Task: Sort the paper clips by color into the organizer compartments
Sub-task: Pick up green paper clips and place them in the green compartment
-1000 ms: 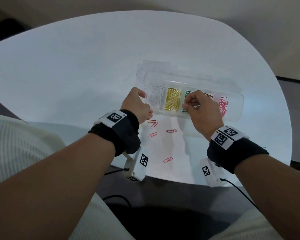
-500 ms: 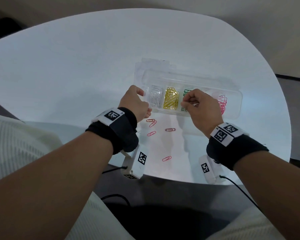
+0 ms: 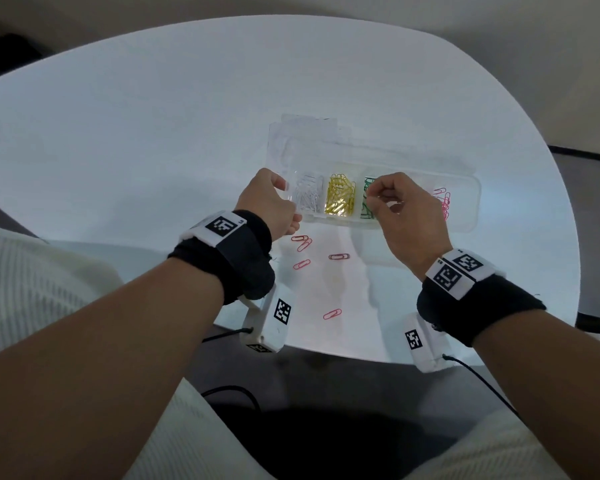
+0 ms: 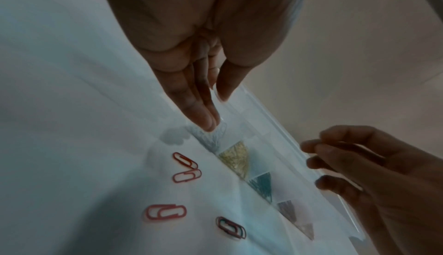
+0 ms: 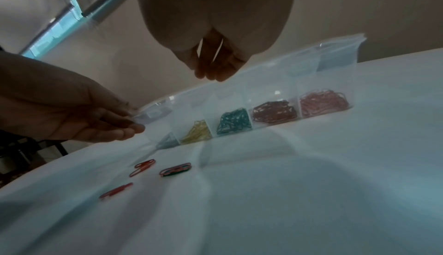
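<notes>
While left hand fingers grip the organizer end, right hand fingers curled above green clips, contents unclear

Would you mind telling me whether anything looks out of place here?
Yes: five loose clips lie unsorted on the table in front of the organizer. One of them looks darker red than the other four.

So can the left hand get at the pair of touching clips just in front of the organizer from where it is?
Probably yes. The left hand sits at the organizer end, with the touching red clips lying bare on the table just beside it, nothing over them. The right hand is off to the other side.
</notes>
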